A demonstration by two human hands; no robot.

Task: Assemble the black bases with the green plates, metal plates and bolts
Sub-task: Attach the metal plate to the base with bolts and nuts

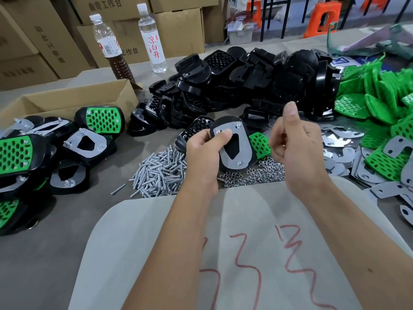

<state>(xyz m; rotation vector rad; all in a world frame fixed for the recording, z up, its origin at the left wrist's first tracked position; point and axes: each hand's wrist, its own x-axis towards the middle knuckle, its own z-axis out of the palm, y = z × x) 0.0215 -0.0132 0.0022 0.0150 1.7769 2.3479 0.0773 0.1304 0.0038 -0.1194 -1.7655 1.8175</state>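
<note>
Above the table (67,220) we hold a black base (225,124) in our left hand (204,153), fingers curled round its edge and the thumb pressing on the metal plate (237,142) that lies on it. Three bolt ends stick up through that plate. Our right hand (292,144) hovers just beside it, blurred, thumb raised and fingers curled; we cannot tell whether its grip pinches anything. Below the base lie a heap of bolts (158,173) and a heap of nuts (252,173). Behind them sits a pile of black bases (241,79). Green plates (380,90) and loose metal plates (339,139) spread on the right. Finished pieces (33,153) are stacked on the left, beside a cardboard box (67,99) and two bottles (134,39).
</note>
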